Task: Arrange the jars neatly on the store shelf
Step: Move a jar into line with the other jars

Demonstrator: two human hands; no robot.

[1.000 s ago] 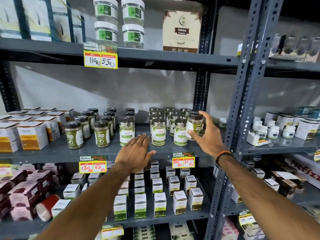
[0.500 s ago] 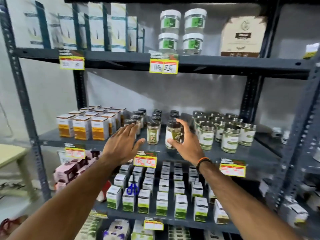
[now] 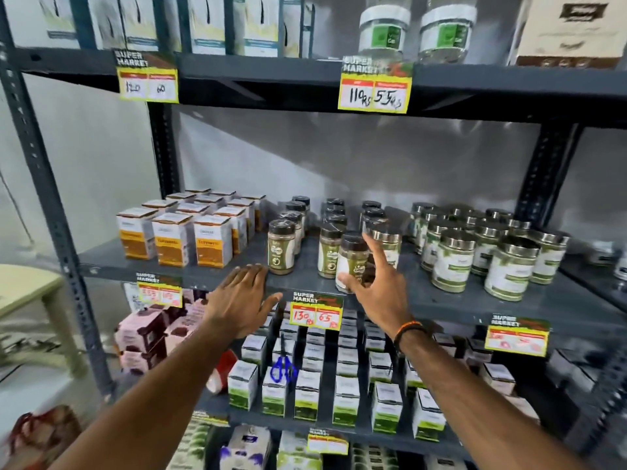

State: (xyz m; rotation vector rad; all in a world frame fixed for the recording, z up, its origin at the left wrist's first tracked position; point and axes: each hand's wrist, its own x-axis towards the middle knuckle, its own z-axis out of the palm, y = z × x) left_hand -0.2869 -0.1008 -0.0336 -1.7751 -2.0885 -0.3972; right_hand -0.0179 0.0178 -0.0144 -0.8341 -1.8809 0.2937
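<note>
Light was even and fairly bright; edges bowed with wide-angle distortion; motion blur smeared corners, worst toward 7 o'clock.

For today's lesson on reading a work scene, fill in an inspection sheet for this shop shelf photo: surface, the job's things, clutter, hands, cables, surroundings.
Surface: grey metal shelf, middle tier, bare along its front edge.
Job's things: dark-lidded jars in rows at centre; silver-lidded jars grouped at the right; one dark-lidded jar at the front.
Clutter: blue-handled scissors among the small boxes on the tier below.
Hands: left hand open, flat, at the shelf edge; right hand around the front jar.
Cables: nothing seen.
Surroundings: orange boxes at the left, price tags, pale table at far left.
</note>
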